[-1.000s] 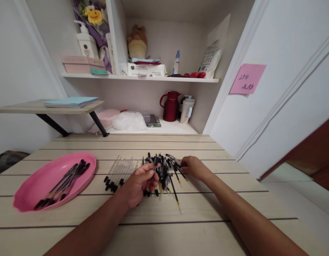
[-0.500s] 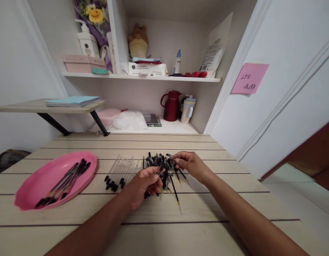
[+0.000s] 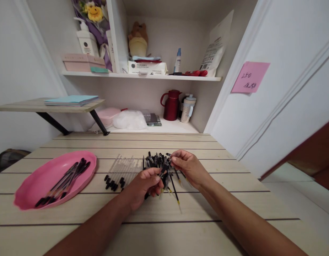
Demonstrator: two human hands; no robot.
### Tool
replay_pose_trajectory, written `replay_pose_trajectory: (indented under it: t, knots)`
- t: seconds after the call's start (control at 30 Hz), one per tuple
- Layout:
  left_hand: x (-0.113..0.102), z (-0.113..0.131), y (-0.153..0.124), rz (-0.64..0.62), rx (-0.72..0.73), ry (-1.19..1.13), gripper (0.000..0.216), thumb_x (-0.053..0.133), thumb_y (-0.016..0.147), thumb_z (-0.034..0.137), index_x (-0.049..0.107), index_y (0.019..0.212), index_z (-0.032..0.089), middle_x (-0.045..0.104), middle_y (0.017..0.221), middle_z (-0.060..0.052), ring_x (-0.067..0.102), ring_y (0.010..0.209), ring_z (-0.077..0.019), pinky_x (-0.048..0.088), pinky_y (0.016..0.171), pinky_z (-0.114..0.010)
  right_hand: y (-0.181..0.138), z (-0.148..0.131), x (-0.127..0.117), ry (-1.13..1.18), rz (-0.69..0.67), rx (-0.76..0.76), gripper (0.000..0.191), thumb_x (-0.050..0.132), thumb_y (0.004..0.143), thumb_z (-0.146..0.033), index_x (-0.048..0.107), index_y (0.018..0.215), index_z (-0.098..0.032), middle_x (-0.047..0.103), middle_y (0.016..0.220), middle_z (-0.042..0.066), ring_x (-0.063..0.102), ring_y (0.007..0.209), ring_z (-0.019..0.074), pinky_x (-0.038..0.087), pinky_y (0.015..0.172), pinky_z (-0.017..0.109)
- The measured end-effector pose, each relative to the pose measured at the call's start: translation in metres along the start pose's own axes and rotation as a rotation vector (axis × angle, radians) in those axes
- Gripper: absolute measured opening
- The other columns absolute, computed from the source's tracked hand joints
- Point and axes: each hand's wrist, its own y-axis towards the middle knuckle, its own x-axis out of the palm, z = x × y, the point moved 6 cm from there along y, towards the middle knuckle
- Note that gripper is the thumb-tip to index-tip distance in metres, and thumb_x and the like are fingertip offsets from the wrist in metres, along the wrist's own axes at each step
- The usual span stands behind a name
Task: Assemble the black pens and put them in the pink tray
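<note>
My left hand [image 3: 145, 183] is closed around a pen [image 3: 163, 170], its dark end pointing up and away to the right. Just to the right, my right hand [image 3: 189, 166] pinches a small piece at its fingertips, close to the pen's upper end; I cannot make out what it is. Beneath and behind both hands lies a heap of black pen parts [image 3: 153, 160], partly hidden by the fingers. Black ink refills [image 3: 175, 190] with yellowish ends stick out of its front side. Left of the heap, clear pen barrels [image 3: 122, 172] with black ends lie in a loose row.
A pink oval tray [image 3: 84, 181] at the left holds several pens [image 3: 65, 181]. Behind the wooden tabletop [image 3: 196, 227] stand a red jug [image 3: 172, 105] and a pale cup [image 3: 188, 109]. A small raised shelf [image 3: 23, 104] overhangs the table's back left.
My right hand has moved slightly left, its fingertips now nearer the pen's upper end. The pen in my left hand has tilted a little, while the left hand stays almost in place.
</note>
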Motion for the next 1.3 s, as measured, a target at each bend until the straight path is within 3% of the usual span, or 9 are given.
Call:
replay_pose_trajectory:
  t: [0.23, 0.5, 0.77, 0.97, 1.17, 1.3]
  knots:
    - [0.000, 0.001, 0.000, -0.005, -0.004, 0.006, 0.025, 0.057, 0.071, 0.029, 0.055, 0.093, 0.015, 0.058, 0.065, -0.001, 0.050, 0.048, -0.0064, 0.028, 0.043, -0.017, -0.001, 0.008, 0.004, -0.010, -0.028, 0.026, 0.022, 0.072, 0.058, -0.025, 0.061, 0.075, -0.015, 0.062, 0.067, 0.001, 0.050, 0.052, 0.0066, 0.035, 0.047, 0.019]
    - [0.000, 0.001, 0.000, 0.004, -0.004, -0.009, 0.028, 0.058, 0.070, 0.029, 0.054, 0.094, 0.015, 0.058, 0.065, -0.001, 0.049, 0.047, -0.0061, 0.027, 0.041, -0.017, -0.003, 0.008, 0.006, 0.003, -0.039, 0.032, 0.031, 0.072, 0.056, -0.025, 0.063, 0.084, -0.017, 0.065, 0.071, 0.002, 0.058, 0.060, 0.0112, 0.043, 0.061, 0.026]
    - [-0.004, 0.004, -0.001, 0.077, 0.024, 0.036, 0.036, 0.061, 0.068, 0.027, 0.056, 0.101, 0.014, 0.059, 0.063, -0.001, 0.046, 0.046, -0.0059, 0.026, 0.041, -0.018, -0.004, 0.009, 0.009, -0.144, -0.035, 0.034, 0.021, 0.068, 0.062, -0.030, 0.063, 0.074, -0.014, 0.056, 0.054, -0.002, 0.045, 0.047, 0.0064, 0.032, 0.046, 0.020]
    - [-0.004, 0.006, -0.001, 0.143, 0.056, 0.106, 0.039, 0.061, 0.067, 0.024, 0.056, 0.104, 0.013, 0.060, 0.063, -0.001, 0.046, 0.046, -0.0062, 0.027, 0.041, -0.018, -0.006, 0.006, 0.010, -0.272, 0.057, -0.029, 0.027, 0.067, 0.060, -0.038, 0.051, 0.059, -0.016, 0.048, 0.045, -0.005, 0.039, 0.041, 0.0065, 0.028, 0.042, 0.021]
    - [-0.002, 0.005, -0.002, 0.096, 0.063, 0.058, 0.034, 0.059, 0.070, 0.027, 0.057, 0.101, 0.015, 0.060, 0.066, -0.001, 0.046, 0.047, -0.0058, 0.027, 0.042, -0.018, -0.008, 0.004, 0.016, -0.087, -0.110, 0.047, 0.031, 0.062, 0.066, -0.043, 0.061, 0.081, -0.016, 0.056, 0.059, -0.001, 0.046, 0.050, 0.0083, 0.030, 0.045, 0.021]
    - [-0.001, 0.003, -0.001, 0.081, 0.064, 0.066, 0.033, 0.057, 0.072, 0.026, 0.055, 0.102, 0.015, 0.060, 0.065, -0.001, 0.046, 0.046, -0.0057, 0.027, 0.042, -0.018, -0.006, 0.007, 0.013, -0.098, -0.066, 0.034, 0.022, 0.070, 0.059, -0.033, 0.060, 0.067, -0.015, 0.052, 0.052, -0.004, 0.041, 0.045, 0.0053, 0.029, 0.045, 0.020]
